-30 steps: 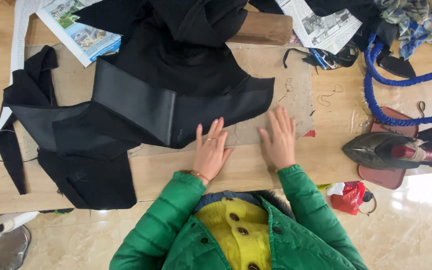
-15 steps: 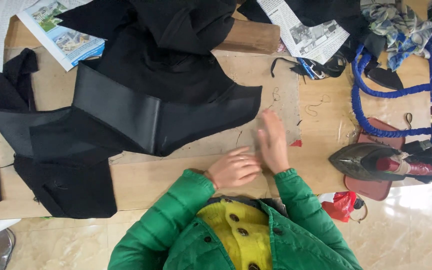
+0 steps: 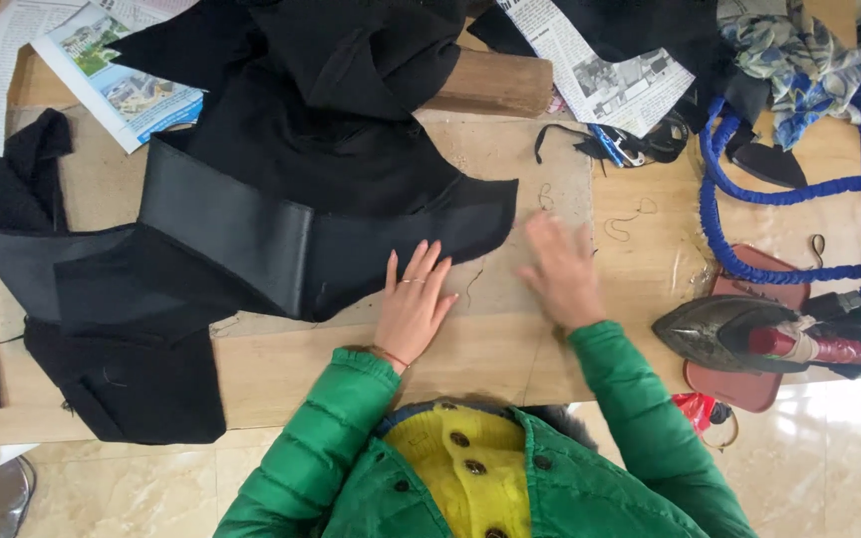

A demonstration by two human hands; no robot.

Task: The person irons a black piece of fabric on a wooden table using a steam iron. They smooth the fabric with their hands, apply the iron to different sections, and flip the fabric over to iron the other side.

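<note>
A black fabric piece with a glossy folded band (image 3: 281, 239) is seen spread on a tan pressing mat (image 3: 550, 169) laid over a wooden worktable (image 3: 281, 374). The left hand (image 3: 413, 309) is laid flat, fingers spread and extended, with fingertips resting on the lower edge of the fabric; nothing is gripped. The right hand (image 3: 558, 271) is blurred, held open and palm-down on the bare mat just beside the fabric's pointed right end; nothing is held, though exact contact with the mat cannot be told.

A dark steam iron with a red handle (image 3: 769, 344) is parked on a reddish-brown rest (image 3: 734, 384) at the right table edge, well apart from both hands. A coiled blue hose (image 3: 749, 214) lies behind it. Newspaper sheets (image 3: 600, 75) and a wooden block (image 3: 490, 85) lie at the far side.

Judgement: the fabric appears laid out and partly flattened, with the band already folded. Smoothing looks unfinished at the right end, and pressing appears not begun, as the iron is untouched.
</note>
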